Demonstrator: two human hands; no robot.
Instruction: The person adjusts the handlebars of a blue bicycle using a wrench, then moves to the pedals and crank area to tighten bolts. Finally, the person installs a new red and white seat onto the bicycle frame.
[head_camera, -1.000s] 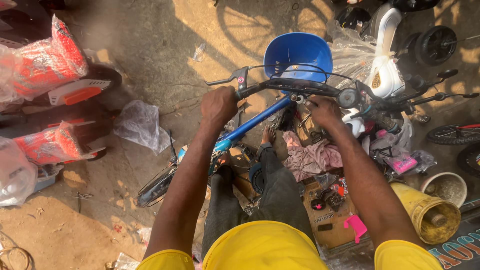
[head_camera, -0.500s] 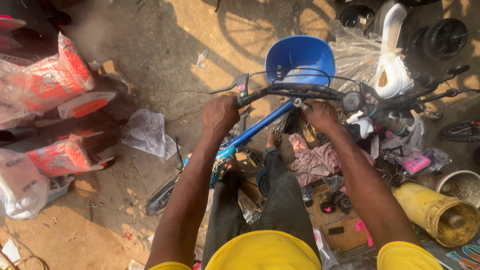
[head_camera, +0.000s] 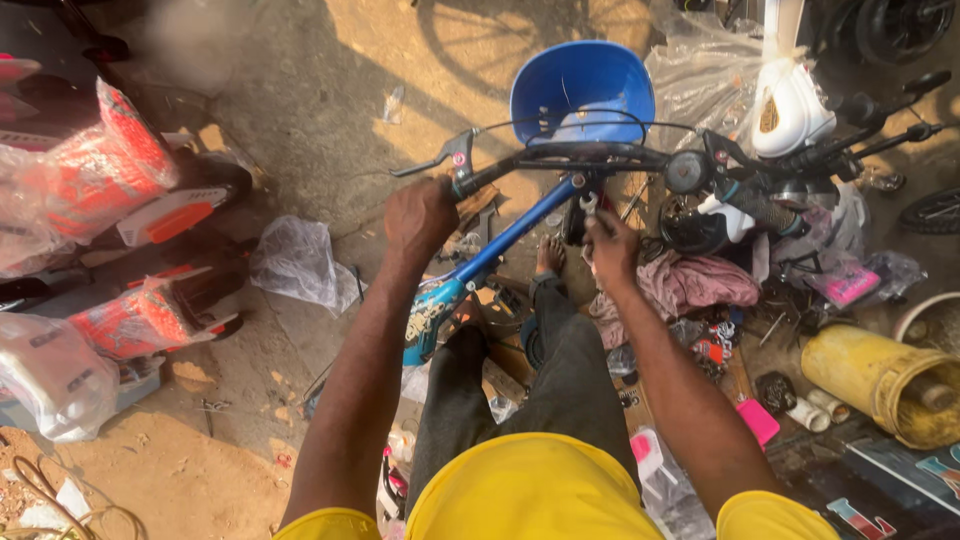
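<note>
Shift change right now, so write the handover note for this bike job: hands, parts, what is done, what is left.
Left hand: closed around the left end of the black handlebar, beside the brake lever.
Right hand: fingertips pinched on the small silver fitting at the stem, just under the bar.
Blue bike frame slopes down between the knees; blue basket sits in front of the bar.
Done: bar and basket are mounted.
Left: the stem fitting looks unfinished; how tight it is cannot be told. Pink rag and loose small parts lie on the ground to the right.
</note>
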